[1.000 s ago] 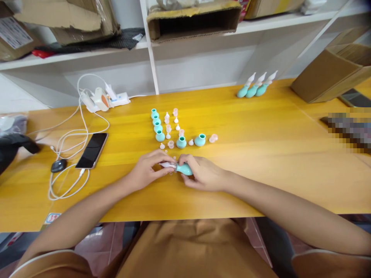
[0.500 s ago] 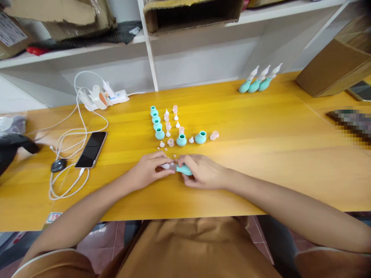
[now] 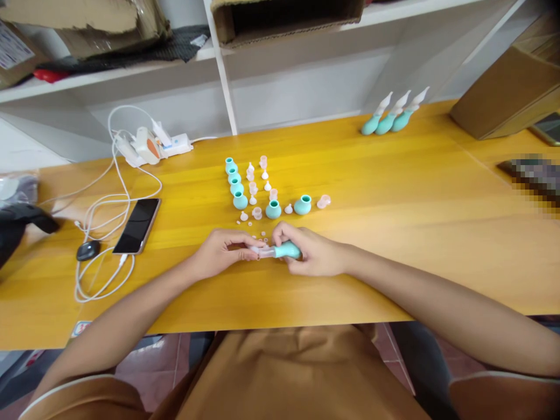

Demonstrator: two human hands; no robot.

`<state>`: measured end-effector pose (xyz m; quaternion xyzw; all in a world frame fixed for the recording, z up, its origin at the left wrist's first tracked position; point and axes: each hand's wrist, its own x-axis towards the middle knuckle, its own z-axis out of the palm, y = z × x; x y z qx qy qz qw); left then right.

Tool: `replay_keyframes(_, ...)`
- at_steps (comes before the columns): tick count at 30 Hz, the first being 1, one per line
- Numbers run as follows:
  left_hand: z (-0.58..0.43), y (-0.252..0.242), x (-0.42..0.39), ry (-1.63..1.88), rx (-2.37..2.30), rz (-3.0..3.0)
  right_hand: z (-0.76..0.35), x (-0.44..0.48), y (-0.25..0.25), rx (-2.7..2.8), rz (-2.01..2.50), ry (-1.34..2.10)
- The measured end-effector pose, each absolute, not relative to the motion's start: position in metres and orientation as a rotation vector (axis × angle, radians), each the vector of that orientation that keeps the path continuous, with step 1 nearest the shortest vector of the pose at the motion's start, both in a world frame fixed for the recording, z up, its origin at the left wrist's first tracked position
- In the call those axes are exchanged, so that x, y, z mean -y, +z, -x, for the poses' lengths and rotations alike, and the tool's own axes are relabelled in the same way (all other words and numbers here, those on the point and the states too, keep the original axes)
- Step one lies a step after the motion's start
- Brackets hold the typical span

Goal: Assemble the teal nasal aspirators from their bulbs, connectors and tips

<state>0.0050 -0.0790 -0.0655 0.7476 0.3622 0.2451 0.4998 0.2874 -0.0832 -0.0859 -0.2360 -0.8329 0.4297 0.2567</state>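
Left hand (image 3: 219,252) pinches the nozzle (image 3: 266,252), right hand (image 3: 321,252) half-curls round the bulb (image 3: 287,250), toward the front edge of the worktop (image 3: 280,303), seemingly for alignment.

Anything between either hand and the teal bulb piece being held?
Nothing visible. The right hand grips the teal bulb directly; the left hand holds the pale nozzle end joined to it. Small loose rings lie on the table just beyond, not in between. Fingers hide some contact points.
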Motion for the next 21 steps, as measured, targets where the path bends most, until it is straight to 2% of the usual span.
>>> replay_keyframes(4,-0.0055,-0.0696,0.0768,0.677,-0.871,-1.674,-0.2907,0.0798,-0.0872,2.272,0.634,1.11)
replay_keyframes(12,-0.007,-0.0715,0.0725,0.818,-0.965,-1.556,-0.287,0.0853,-0.0859,2.567,0.416,0.307)
replay_keyframes(21,-0.0069,-0.0719,0.0692,0.832,-0.988,-1.458,-0.288,0.0814,-0.0891,2.581,0.398,0.129)
